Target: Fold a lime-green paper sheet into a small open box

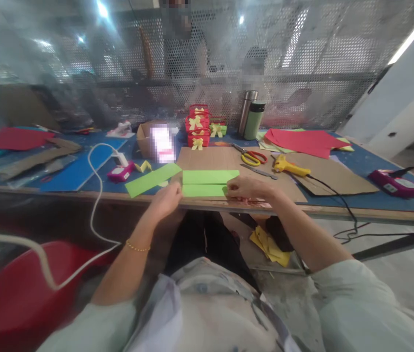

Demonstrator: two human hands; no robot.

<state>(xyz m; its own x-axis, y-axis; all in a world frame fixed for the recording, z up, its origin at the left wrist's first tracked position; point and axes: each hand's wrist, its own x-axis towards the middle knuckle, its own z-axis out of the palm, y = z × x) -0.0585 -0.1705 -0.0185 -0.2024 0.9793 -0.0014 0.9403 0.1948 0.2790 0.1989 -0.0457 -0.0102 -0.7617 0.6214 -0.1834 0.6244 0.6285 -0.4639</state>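
Between my hands, at the table's front edge, a light-green strip (204,190) of felt or paper lies flat on a cardboard sheet (207,157). My left hand (169,198) is closed at its left end, and my right hand (246,187) pinches its right end. A second green strip (211,176) lies parallel just behind it, with a thin gap between the two. Another green strip (153,180) slants out to the left, beyond my left hand. My fingertips are partly hidden by the hands themselves.
Scissors (253,156), a dark blade (258,171) and a yellow glue gun (291,166) with a cord lie right. Small red boxes with bows (197,124) are stacked behind, near two flasks (253,120). A lit phone (163,143) leans left; a white cable (98,195) hangs over the edge.
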